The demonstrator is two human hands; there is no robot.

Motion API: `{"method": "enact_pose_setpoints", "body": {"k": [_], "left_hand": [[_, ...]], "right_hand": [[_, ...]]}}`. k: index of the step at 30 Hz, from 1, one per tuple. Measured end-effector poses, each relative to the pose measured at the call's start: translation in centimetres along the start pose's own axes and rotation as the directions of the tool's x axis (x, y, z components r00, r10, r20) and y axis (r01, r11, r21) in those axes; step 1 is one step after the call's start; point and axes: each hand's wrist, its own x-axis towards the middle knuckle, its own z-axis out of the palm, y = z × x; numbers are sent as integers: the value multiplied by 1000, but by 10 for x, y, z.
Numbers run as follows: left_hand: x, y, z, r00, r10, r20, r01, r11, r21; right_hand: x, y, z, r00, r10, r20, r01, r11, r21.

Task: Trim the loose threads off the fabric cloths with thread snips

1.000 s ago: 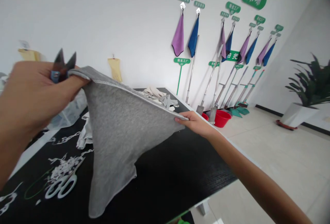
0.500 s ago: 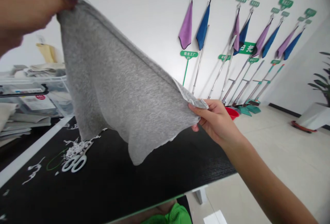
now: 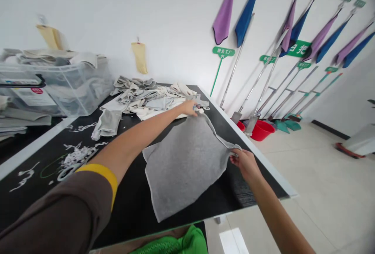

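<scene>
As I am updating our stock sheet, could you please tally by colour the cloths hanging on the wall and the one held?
Purple cloths: 4
Blue cloths: 4
Yellow cloths: 2
Grey cloth, held: 1
Total: 11

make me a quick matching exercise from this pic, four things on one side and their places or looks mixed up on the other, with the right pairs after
Column one
1. grey cloth
2. bin
3. bucket
4. scraps

Column two
A. red, on the floor
B. white, in a small pile on the table
C. held by the left hand and the right hand
D. see-through, heaped with fabric

Pairs
1-C
2-D
3-A
4-B
</scene>
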Motion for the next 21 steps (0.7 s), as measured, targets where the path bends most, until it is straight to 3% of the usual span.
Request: {"method": "enact_pose_setpoints", "body": {"k": [2,5,7,10,12,15,18,21], "left_hand": [[0,-2,33,996,-40,75,43,998,-41],[-18,-7,52,989,-43,142,58,992,-108],[-46,-5,51,988,-18,151,41,987,-152],[-110,9,51,984,23,176,13,980,-201],[-157,22,61,975,24,220,20,980,-199],[-210,36,90,965,-13,262,50,989,-138],[-234,36,114,963,-50,263,68,996,-61],[-244,24,117,960,-13,280,24,999,-36]], "right_hand": [[10,20,-21,997,50,-63,-58,990,-131],[10,37,-56,994,30,-101,-62,943,-327],[3,40,-76,988,-94,-120,23,870,-493],[-14,38,-86,912,-401,-86,200,617,-761],[-28,37,-75,838,-544,34,325,448,-833],[-44,38,-39,744,-592,311,548,273,-791],[-42,42,-2,650,-534,541,703,153,-694],[-25,48,20,636,-442,632,736,104,-668]]}}
